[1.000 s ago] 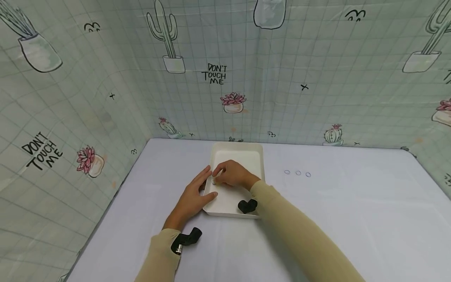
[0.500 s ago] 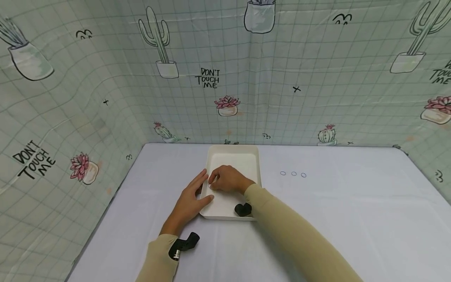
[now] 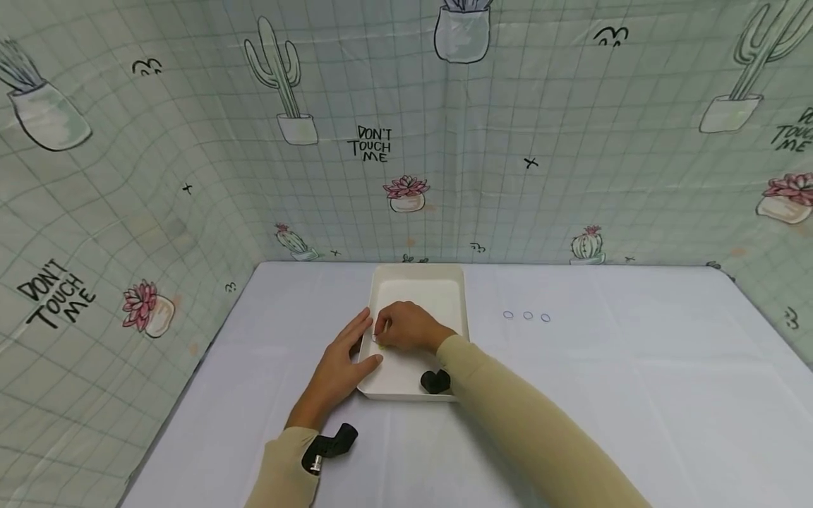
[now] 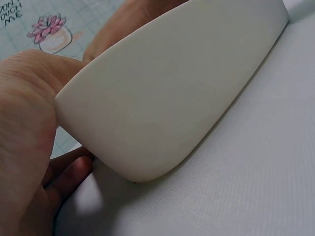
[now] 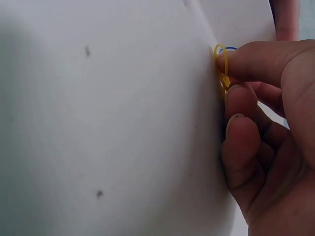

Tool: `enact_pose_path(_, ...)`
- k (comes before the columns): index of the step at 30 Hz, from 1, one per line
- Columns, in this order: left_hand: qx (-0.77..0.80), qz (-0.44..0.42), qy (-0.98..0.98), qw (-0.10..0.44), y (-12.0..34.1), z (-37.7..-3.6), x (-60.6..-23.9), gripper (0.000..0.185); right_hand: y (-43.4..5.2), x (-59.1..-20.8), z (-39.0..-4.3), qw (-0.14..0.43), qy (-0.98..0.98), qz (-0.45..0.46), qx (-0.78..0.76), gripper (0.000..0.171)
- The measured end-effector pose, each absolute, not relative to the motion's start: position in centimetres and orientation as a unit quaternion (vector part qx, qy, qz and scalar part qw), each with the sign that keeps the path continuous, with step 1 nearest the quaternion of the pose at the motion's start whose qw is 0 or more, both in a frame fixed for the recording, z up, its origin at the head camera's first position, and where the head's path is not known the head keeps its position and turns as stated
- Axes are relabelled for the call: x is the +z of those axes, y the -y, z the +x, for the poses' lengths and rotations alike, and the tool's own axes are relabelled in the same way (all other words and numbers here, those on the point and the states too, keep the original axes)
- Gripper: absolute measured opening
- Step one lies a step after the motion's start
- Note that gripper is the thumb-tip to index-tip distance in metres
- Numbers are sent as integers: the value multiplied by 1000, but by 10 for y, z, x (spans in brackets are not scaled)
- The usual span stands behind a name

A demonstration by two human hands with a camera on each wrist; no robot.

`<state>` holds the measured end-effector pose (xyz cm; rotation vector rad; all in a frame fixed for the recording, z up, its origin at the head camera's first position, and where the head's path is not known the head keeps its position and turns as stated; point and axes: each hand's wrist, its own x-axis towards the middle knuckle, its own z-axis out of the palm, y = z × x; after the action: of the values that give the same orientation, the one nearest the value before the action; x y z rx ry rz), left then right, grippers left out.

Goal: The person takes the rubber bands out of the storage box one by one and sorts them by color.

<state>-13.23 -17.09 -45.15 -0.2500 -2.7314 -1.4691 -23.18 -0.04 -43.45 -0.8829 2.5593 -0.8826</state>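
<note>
A white tray point(image 3: 444, 286) lies on the white-covered table. My left hand point(image 3: 335, 365) grips its left side, thumb over the rim and fingers along the outside; in the left wrist view the tray's outer wall hides part of this hand. My right hand point(image 3: 409, 327) reaches into the tray near that same side. Between its thumb and index finger it pinches a thin yellow rubber band point(image 5: 227, 60), which shows as narrow loops in the right wrist view. Just behind that, a blue rubber band point(image 5: 229, 48) is partly covered by the fingers.
Three thin blue rings point(image 3: 528, 315) lie in a row on the table, right of the tray. A patterned cloth point(image 3: 495, 190) hangs behind the table and along its left side. Black wrist mounts point(image 3: 329, 448) sit on both forearms.
The head view has shifted slightly. Both hands keep nearly the same place on the tray, and a bit of yellow now shows under my right fingertips.
</note>
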Motion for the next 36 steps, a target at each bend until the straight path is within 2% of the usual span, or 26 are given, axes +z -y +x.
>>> enact_pose_path(8,-476,-81,876,16,170,-131,-451,72,-3,-435,-233,161,-872,-300,-352,4)
enact_pose_path(16,-479,-85,874,19,173,-131,-453,72,-9,-431,-235,211,-813,-222,-496,7)
enact_pose_path(24,-478,-70,875,18,171,-130,-451,73,-13,-434,-243,177,-783,-132,-581,7)
enact_pose_path(31,-478,-81,874,19,171,-131,-449,70,-15,-433,-247,154,-787,-119,-585,8)
enact_pose_path(36,-474,-90,876,24,171,-133,-451,66,-17,-428,-247,162,-773,-99,-605,12)
